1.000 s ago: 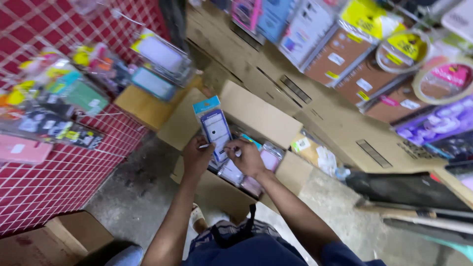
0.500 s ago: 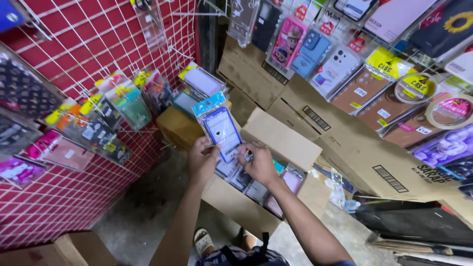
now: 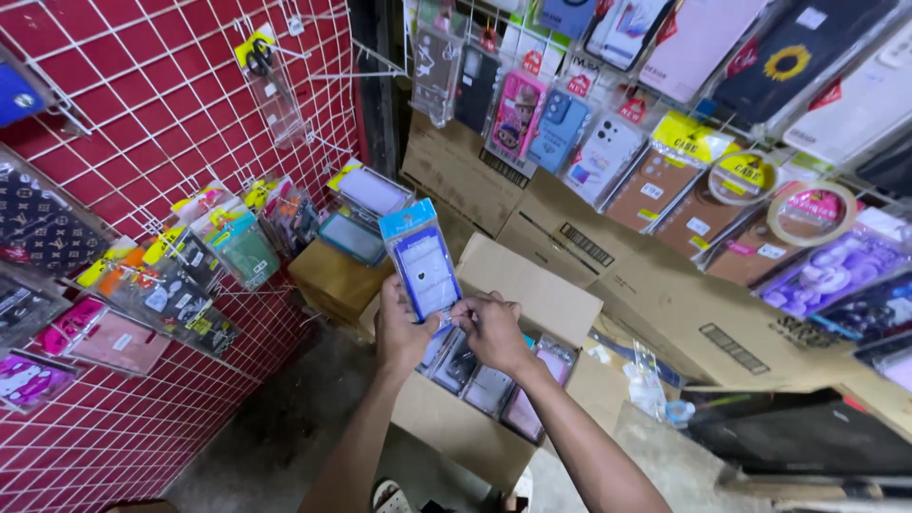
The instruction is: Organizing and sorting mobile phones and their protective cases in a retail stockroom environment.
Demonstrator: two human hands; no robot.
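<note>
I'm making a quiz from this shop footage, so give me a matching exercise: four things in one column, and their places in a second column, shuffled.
Things:
1. packaged blue phone case
2. open cardboard box
3. red wire grid
4. roll of tape

Places:
A. hanging at the right among the displayed cases
B. on the floor under the hands, with packaged cases standing in it
C. covering the wall at the left
D. held up between the left hand and right hand

Pairs: 1-D, 2-B, 3-C, 4-A
</note>
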